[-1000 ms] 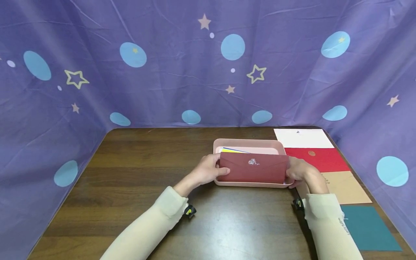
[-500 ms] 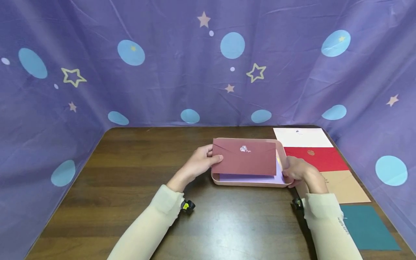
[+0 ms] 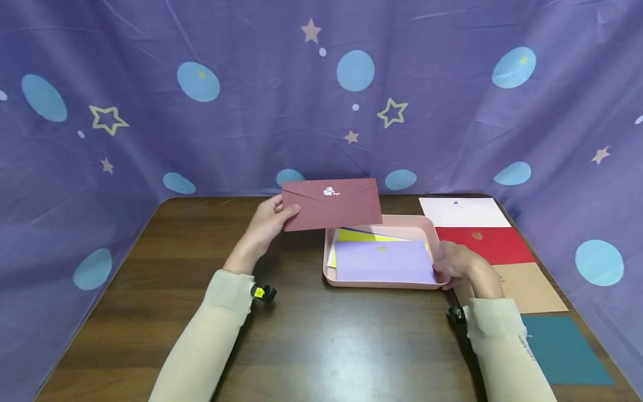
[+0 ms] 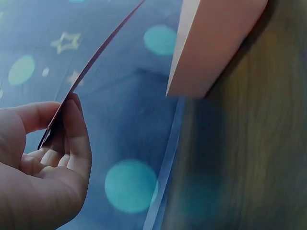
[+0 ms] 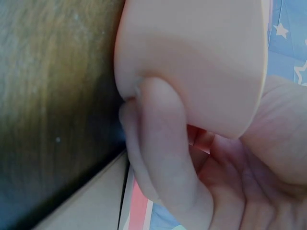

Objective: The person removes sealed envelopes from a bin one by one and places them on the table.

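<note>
My left hand (image 3: 266,223) pinches the left end of a dark red envelope (image 3: 334,206) with a small white flower print, thumb in front and fingers behind. The envelope is raised, overlapping the far left part of a pink tray (image 3: 397,285) in the head view. Seen edge-on in the left wrist view, the same envelope (image 4: 96,55) rises from between thumb and fingers. My right hand (image 3: 464,268) grips the tray's near right corner; in the right wrist view its fingers (image 5: 163,129) curl against the outer wall. Inside the tray lies a lilac envelope (image 3: 384,265) over a yellow one (image 3: 351,235).
Along the table's right side lie a white envelope (image 3: 464,213), a red one (image 3: 484,248), a tan one (image 3: 532,293) and a teal one (image 3: 567,349). A purple curtain (image 3: 281,111) with stars and blue dots hangs behind the wooden table (image 3: 226,229).
My left hand has lifted the dark red envelope out of the tray, up and to the left, uncovering the lilac envelope. My right hand has stayed at the tray's corner.
</note>
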A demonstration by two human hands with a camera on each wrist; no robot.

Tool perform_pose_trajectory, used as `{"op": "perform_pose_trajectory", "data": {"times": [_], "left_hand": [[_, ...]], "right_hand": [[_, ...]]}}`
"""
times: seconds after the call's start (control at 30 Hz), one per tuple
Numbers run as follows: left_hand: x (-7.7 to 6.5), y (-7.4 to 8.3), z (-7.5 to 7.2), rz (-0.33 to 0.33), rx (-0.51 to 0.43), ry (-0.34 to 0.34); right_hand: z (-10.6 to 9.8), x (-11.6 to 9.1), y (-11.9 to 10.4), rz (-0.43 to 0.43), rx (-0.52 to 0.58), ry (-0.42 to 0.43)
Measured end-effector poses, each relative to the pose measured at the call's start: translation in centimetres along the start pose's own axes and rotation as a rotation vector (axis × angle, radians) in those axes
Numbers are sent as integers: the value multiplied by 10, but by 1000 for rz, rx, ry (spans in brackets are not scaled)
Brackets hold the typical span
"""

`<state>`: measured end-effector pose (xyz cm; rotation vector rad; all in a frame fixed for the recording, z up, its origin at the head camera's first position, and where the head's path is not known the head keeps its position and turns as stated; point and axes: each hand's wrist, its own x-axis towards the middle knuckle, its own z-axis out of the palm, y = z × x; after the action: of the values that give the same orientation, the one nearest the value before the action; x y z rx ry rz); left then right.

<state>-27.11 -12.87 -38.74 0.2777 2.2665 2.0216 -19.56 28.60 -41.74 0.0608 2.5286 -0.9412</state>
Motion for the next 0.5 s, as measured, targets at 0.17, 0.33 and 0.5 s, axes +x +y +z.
{"op": "perform_pose_trajectory", "data": {"times": [0.17, 0.33, 0.5], "left_hand": [[6, -2, -32, -33, 11, 82], [9, -8, -58, -42, -56, 128], [10, -20, -81, -66, -76, 174]], "right_hand": [[0, 0, -1, -16, 11, 2], [-1, 0, 0, -2, 6, -6], [1, 2, 1, 8, 10, -4]]}}
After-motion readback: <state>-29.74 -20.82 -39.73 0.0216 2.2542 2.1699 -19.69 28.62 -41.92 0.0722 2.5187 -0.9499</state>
